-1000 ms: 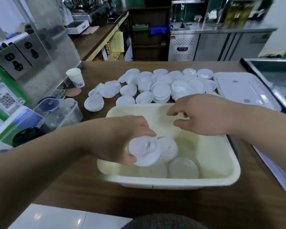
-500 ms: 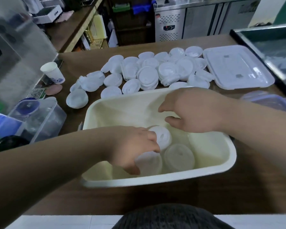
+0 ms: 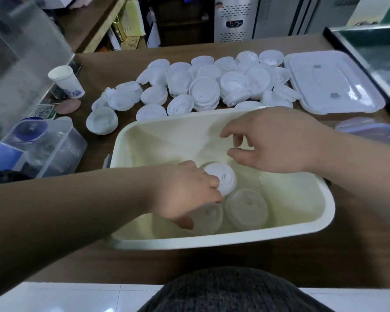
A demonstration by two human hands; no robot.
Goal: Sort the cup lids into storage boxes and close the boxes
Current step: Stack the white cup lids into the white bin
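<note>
Now left hand (image 3: 185,194) presses lid stack (image 3: 208,218) flat inside storage box (image 3: 302,235).

Left hand (image 3: 185,194) rests on lids (image 3: 221,176) inside cream box (image 3: 302,199).

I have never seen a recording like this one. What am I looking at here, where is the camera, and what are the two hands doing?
There is no machine here. A person wears a camera on the head, so you look down at their own two bare hands above a brown table. In front stands a cream storage box, open. The left hand reaches into it and presses on white cup lids lying on its floor. The right hand hovers over the box with nothing in its grip. Behind the box lie many loose lids in small stacks, the flat box cover to their right, and a paper cup at the left.
</note>
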